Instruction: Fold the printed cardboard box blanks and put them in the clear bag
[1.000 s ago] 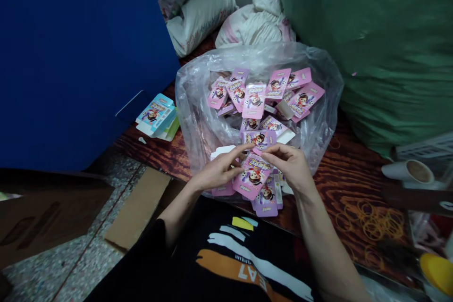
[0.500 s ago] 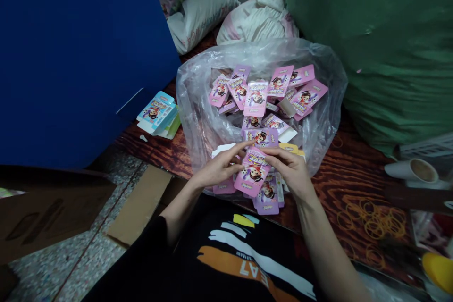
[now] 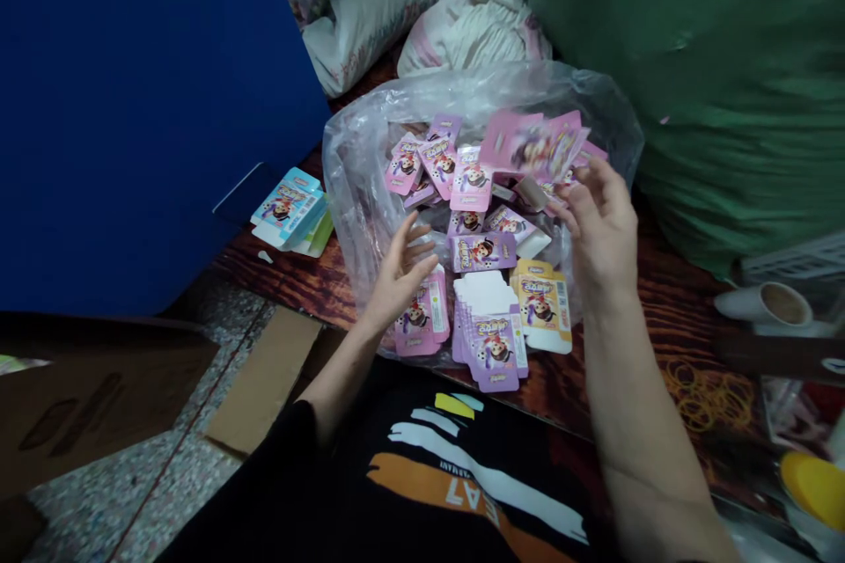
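Note:
A clear plastic bag [image 3: 356,193] on the wooden table holds several loose pink flat-folded cartons [image 3: 470,185] printed with a cartoon figure. My right hand [image 3: 598,233] is raised over the bag's right side, its fingertips at the corner of a motion-blurred pink carton [image 3: 532,145] held in the air. My left hand [image 3: 396,268] hovers with fingers spread just above a small pink stack [image 3: 422,325] at the bag's mouth. Beside that stack lie a purple stack [image 3: 492,330] and a yellow stack [image 3: 545,303].
A blue-and-green carton stack [image 3: 290,211] lies left of the bag, beside a big blue panel [image 3: 132,106]. A green sack [image 3: 726,88] fills the right; white sacks [image 3: 475,26] sit behind. Rubber bands [image 3: 713,387], a tape roll [image 3: 766,303] and a yellow object [image 3: 815,493] lie at right.
Both hands held a pink carton together at the bag's mouth. Now my right hand has lifted it up and right over the bag, and my left hand has let go and spread.

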Tool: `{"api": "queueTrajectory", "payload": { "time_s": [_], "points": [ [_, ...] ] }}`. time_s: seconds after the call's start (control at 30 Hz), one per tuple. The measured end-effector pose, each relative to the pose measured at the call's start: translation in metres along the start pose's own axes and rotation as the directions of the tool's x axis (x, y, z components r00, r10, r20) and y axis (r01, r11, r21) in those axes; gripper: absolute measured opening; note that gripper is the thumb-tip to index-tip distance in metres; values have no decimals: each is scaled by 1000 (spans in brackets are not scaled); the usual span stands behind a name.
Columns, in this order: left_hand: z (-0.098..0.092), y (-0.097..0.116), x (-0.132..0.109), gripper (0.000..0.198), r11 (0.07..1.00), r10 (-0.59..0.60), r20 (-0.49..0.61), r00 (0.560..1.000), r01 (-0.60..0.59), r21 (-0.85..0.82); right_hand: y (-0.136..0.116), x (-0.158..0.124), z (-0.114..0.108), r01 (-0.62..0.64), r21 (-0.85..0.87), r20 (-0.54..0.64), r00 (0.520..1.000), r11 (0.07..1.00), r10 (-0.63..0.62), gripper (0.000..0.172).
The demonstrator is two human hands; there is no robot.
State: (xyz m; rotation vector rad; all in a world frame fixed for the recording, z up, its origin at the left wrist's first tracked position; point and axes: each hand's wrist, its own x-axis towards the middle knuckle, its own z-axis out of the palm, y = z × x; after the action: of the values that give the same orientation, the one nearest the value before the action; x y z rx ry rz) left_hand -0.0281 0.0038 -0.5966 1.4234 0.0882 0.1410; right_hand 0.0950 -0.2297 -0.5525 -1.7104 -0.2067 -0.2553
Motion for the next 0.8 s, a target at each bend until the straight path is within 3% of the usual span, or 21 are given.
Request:
{"api": "queueTrajectory", "payload": {
  "time_s": [0.03,0.1,0.13,0.2,0.23,0.27,0.37,0.5,0.6,0.67,0.73,0.8],
  "points": [
    [-3,-1,0,76,1000,-5,-32,999,5,14,0,2,-1,36,-53,15,999,998,-36,39],
    [-9,-1,-2,65,999,-42,-66,997,43,22,1,-13,-5,91,-233,234,972,968,-35,32],
    [-12,-2,-3,59,998,-62,-77,995,64,18,3,-28,-8,134,-335,398,917,933,11,28],
    [-15,-3,-7,50,995,-96,-79,992,97,7,7,-66,-15,286,-491,664,735,823,141,30],
    [-15,-3,-8,47,994,-107,-73,992,108,1,10,-87,-18,372,-547,711,679,750,182,39],
    [-15,-3,-9,45,993,-116,-62,991,116,-5,13,-106,-21,448,-587,729,655,674,200,50],
    [-10,-3,-8,43,991,-129,-33,991,128,-25,23,-148,-21,583,-664,712,685,468,157,63],
    [1,-1,-6,41,991,-131,-8,991,131,-17,32,-164,-16,659,-684,691,723,312,-10,53],
    [7,0,-11,40,992,-103,24,994,101,74,37,-160,-16,659,-697,651,747,281,-135,47],
    [5,-3,-18,37,974,-29,36,999,20,226,40,-154,-17,623,-723,598,781,299,-179,49],
    [0,-11,-30,34,897,75,26,997,-79,434,43,-148,-17,570,-755,536,821,323,-196,56],
    [-6,-25,-42,35,775,154,-26,988,-105,623,48,-144,-14,523,-784,490,852,334,-186,60]
  ]
}}
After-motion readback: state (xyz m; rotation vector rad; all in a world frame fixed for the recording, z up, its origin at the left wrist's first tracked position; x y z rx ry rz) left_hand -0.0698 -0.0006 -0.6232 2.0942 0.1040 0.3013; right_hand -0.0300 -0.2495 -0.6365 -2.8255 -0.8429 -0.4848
